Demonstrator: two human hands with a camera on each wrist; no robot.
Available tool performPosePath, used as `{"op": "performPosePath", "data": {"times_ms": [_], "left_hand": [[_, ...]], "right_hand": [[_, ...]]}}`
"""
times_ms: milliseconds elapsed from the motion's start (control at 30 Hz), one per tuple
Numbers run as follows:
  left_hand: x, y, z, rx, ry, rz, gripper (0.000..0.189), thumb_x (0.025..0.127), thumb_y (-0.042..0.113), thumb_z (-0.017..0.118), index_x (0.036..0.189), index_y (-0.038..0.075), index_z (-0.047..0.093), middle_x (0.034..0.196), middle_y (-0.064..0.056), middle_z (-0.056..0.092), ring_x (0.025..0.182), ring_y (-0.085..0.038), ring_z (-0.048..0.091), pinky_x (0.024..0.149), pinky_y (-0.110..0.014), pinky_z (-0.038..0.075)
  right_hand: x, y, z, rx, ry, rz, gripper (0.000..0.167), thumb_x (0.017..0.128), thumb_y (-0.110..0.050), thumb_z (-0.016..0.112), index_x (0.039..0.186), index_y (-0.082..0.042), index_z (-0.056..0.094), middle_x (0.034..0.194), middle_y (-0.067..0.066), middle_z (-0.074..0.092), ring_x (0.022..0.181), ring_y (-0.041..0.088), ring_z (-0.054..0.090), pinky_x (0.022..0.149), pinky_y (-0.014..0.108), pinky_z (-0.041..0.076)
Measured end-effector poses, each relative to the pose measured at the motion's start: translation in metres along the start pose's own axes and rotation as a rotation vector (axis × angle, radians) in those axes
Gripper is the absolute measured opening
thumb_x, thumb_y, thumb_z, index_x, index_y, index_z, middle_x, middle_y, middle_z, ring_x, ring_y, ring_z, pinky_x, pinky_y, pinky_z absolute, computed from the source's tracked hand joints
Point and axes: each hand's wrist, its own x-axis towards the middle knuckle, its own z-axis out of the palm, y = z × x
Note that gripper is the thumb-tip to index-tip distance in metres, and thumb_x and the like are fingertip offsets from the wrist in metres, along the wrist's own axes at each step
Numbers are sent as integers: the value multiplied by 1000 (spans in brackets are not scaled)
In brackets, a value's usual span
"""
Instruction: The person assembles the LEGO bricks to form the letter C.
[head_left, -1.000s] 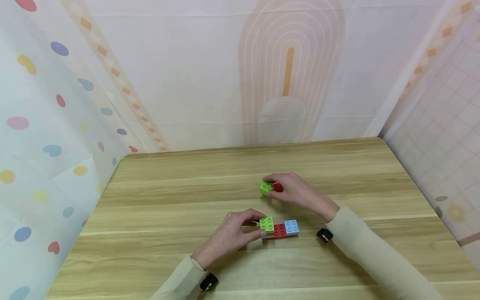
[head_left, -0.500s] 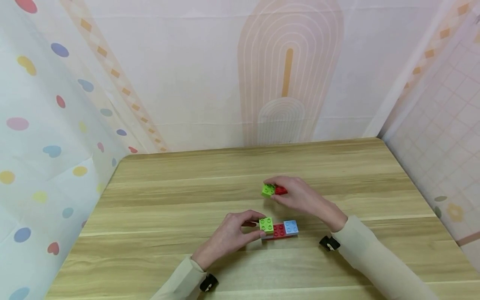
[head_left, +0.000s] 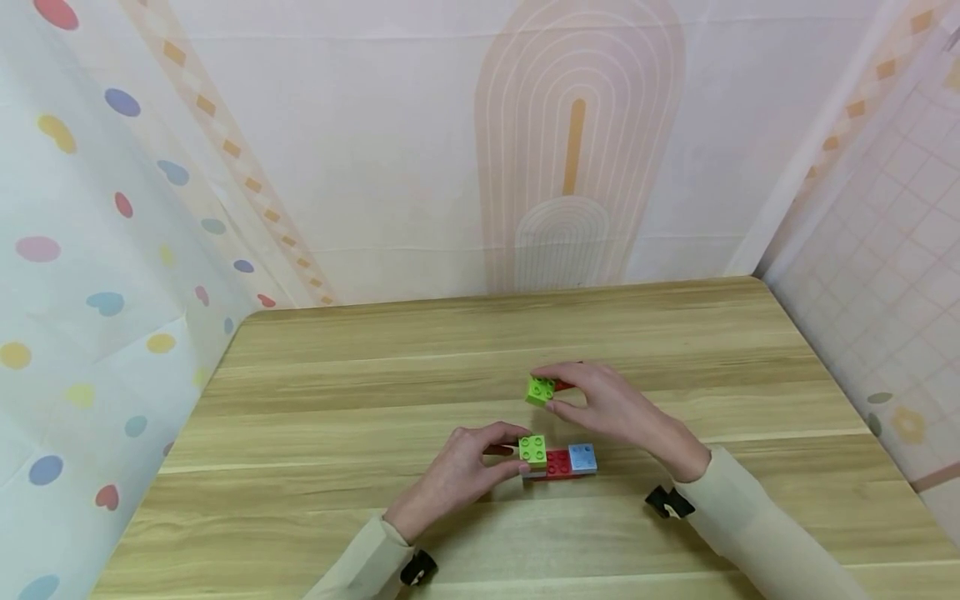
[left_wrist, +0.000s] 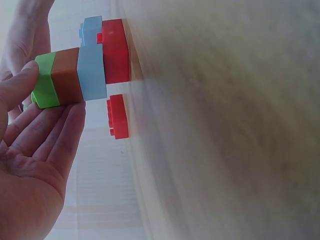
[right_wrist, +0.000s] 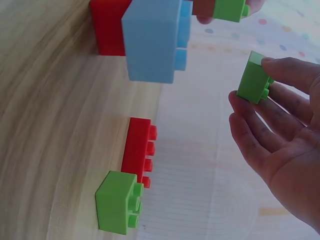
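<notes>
My left hand (head_left: 465, 467) pinches the stack at its left end between thumb and fingers. A lime green brick (head_left: 532, 450) tops that end, over a brown brick (left_wrist: 67, 76) and a light blue brick (left_wrist: 91, 74). These stand on a long red brick (head_left: 558, 463), whose right end carries a second light blue brick (head_left: 582, 457). Behind the stack, my right hand (head_left: 611, 400) holds another lime green brick (right_wrist: 254, 79) by thumb and fingertips, raised above the table, its studs turned toward the palm side in the right wrist view.
A loose red brick (right_wrist: 135, 147) lies on the wooden table (head_left: 337, 433) beyond the stack, mostly covered by my right hand in the head view. Beside it lies a loose green brick (right_wrist: 115, 202). A patterned cloth (head_left: 390, 150) hangs behind the table and along its sides.
My right hand has drawn the green brick a little nearer to me and rightward, toward the stack. The left hand keeps its place on the stack.
</notes>
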Motion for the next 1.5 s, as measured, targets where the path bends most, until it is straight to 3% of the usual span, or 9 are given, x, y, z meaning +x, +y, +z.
{"op": "performPosePath", "data": {"times_ms": [533,867,1033,1500], "left_hand": [[2,-1,2,-25,32,-20,37,88,29,72,121,16,62,117,2,68,105,-16,65,91,-34,52],[2,-1,3,-28,39,-24,37,87,29,73,119,14,62,115,1,69,105,-15,65,93,-34,51],[2,1,2,-4,41,-40,37,86,30,74,118,14,62,115,1,69,105,-11,64,101,-43,43],[3,0,2,-20,39,-33,39,85,30,74,119,15,62,115,1,69,105,-10,64,103,-46,41]], "right_hand": [[-12,-9,1,56,14,8,44,89,-16,72,130,-10,58,122,2,64,105,22,64,89,42,53],[-17,-12,4,88,10,-44,41,87,-13,74,126,-12,59,120,-3,63,104,13,62,88,39,53],[-21,-14,5,58,-1,-30,41,87,-16,74,125,-13,61,119,-5,62,105,11,60,89,39,52],[-27,-16,8,22,-9,-77,36,88,-20,74,122,-16,63,117,-9,63,106,7,59,89,35,51]]}}
